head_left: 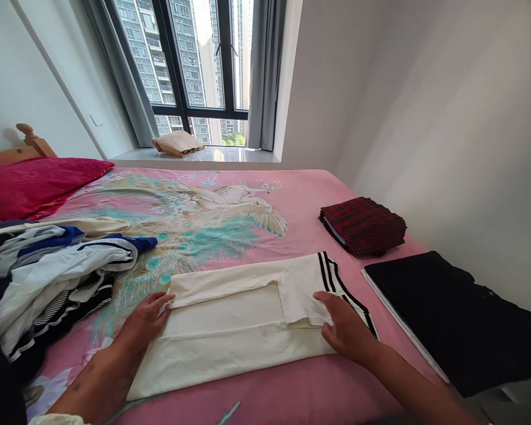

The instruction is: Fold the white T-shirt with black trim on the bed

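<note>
A cream white shirt [234,321] with black stripes on its sleeve cuff lies partly folded flat on the pink bedspread [301,200]. My left hand [144,321] rests on the shirt's left edge, fingers pinching the folded corner. My right hand [343,327] presses flat on the right side, over the folded-in sleeve near the striped cuff.
A heap of unfolded clothes [48,277] lies at the left. A folded red plaid garment [363,225] and a folded black garment [455,319] sit at the right by the wall. A magenta pillow [35,184] is at the head; a beige bundle [178,143] lies on the windowsill.
</note>
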`<control>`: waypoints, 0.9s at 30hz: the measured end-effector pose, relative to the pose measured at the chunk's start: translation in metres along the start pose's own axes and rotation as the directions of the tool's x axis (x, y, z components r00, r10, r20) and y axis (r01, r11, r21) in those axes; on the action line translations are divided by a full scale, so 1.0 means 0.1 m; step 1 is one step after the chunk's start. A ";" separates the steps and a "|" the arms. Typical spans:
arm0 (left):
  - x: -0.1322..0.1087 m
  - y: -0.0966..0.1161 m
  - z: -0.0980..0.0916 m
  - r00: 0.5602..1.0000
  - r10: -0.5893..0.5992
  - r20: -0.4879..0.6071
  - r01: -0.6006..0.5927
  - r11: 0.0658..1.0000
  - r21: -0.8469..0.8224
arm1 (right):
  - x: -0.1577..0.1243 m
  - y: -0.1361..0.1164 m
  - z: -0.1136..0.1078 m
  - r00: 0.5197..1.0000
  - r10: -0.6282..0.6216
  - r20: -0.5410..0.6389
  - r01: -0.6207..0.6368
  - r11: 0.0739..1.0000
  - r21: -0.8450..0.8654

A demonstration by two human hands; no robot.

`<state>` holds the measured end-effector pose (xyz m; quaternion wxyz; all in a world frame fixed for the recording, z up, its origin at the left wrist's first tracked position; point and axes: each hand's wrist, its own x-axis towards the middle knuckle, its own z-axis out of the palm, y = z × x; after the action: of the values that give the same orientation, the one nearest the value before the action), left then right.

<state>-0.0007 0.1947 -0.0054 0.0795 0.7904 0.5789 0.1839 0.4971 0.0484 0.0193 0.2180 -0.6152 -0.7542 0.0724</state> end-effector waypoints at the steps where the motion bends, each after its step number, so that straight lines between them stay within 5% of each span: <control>1: -0.01 0.06 0.00 0.999 0.008 -0.053 -0.007 1.000 0.020 | -0.04 0.08 -0.03 0.992 0.112 -0.052 -0.111 0.994 0.022; 3: -0.02 0.28 0.00 0.985 0.082 -0.154 -0.075 0.996 0.051 | -0.12 0.26 -0.10 0.929 0.364 -0.063 -0.358 0.929 0.089; 6: -0.04 0.86 0.10 0.933 0.310 -0.183 -0.308 0.951 0.039 | -0.18 0.48 -0.18 0.802 0.588 0.106 -0.598 0.784 0.167; 11: -0.09 2.03 0.51 0.775 0.631 -0.026 -0.632 0.774 -0.040 | -0.06 0.51 -0.16 0.711 0.666 0.225 -0.702 0.662 0.261; 15: -0.04 2.64 0.84 0.805 0.594 -0.007 -0.592 0.801 -0.092 | 0.09 0.44 -0.18 0.669 0.693 0.267 -0.736 0.571 0.364; 18: 0.02 2.82 0.93 0.836 0.548 -0.037 -0.549 0.831 -0.091 | 0.14 0.41 -0.26 0.663 0.684 0.303 -0.731 0.505 0.460; 22: 0.03 2.86 0.82 0.790 0.609 -0.063 -0.612 0.789 -0.052 | 0.08 0.44 -0.32 0.664 0.681 0.310 -0.723 0.478 0.499; 27: -0.03 2.81 0.62 0.781 0.624 0.020 -0.620 0.780 -0.085 | -0.07 0.55 -0.32 0.697 0.671 0.252 -0.709 0.594 0.380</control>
<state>0.2708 0.1084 0.0317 0.0569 0.9377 0.2766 0.2023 0.5609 0.0496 0.0257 0.2772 -0.7872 -0.4268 0.3483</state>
